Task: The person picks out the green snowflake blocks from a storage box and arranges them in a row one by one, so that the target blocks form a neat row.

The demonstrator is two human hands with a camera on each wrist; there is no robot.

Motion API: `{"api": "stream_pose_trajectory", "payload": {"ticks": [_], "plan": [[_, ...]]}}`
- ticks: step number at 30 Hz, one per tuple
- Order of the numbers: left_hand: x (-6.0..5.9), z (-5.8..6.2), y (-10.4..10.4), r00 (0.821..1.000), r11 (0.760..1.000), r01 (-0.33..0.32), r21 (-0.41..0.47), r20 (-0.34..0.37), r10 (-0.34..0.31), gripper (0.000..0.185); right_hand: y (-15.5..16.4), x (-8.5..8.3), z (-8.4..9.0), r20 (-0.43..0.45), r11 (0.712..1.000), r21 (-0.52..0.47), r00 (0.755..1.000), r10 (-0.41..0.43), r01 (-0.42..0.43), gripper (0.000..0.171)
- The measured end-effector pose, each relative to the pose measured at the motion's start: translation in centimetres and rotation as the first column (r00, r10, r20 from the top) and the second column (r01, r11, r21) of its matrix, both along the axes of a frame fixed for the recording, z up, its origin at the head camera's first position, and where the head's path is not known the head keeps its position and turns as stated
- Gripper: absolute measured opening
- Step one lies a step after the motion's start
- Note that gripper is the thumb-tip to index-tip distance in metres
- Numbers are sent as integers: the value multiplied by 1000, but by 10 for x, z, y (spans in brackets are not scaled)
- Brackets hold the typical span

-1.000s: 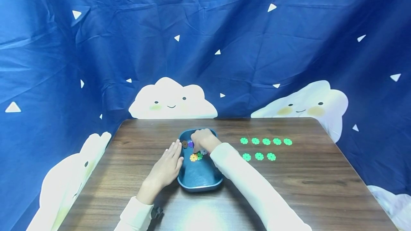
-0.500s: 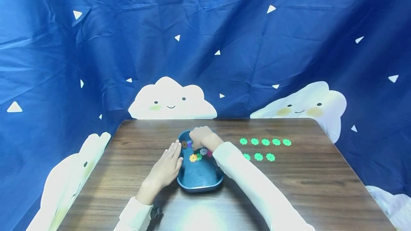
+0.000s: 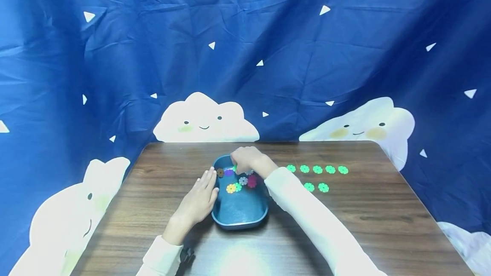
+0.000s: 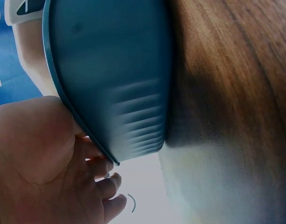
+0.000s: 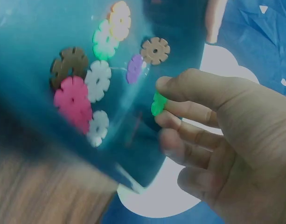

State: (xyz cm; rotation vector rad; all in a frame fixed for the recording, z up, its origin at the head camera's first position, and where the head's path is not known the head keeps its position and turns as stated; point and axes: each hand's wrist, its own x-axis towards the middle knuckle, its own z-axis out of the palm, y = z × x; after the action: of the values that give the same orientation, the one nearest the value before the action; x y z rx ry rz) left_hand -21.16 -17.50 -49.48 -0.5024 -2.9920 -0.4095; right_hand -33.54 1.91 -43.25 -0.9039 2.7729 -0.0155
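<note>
A green disc, low centre of the head view above the blue tray, is pinched by the right hand. The tray wall is braced by the flat, straight-fingered left hand; the pinch should be kept firm and the disc lifted clear of the rim, toward the green rows at right

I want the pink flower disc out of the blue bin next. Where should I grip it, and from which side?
Pinch the pink disc by its notched rim, coming from above through the open top of the blue bin. It lies flat on the floor, touching a brown disc and a white one, so probably lift at its free edge. The right hand already pinches a green disc.
</note>
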Motion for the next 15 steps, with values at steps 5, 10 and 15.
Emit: {"api": "stream_pose_trajectory", "payload": {"ticks": [5, 10, 15], "plan": [[-1, 3, 0, 1000, 1000, -6, 6, 18, 6, 57, 16, 2, 9, -79, 999, -11, 996, 32, -33, 29], [-2, 4, 0, 1000, 1000, -3, -6, 22, 3, 58, 33, 7, 17, -102, 999, -24, 994, 33, -35, 27], [-1, 5, 0, 1000, 1000, 1, -1, 20, -1, 57, 55, 14, 24, -127, 999, -41, 991, 29, -35, 29]]}}
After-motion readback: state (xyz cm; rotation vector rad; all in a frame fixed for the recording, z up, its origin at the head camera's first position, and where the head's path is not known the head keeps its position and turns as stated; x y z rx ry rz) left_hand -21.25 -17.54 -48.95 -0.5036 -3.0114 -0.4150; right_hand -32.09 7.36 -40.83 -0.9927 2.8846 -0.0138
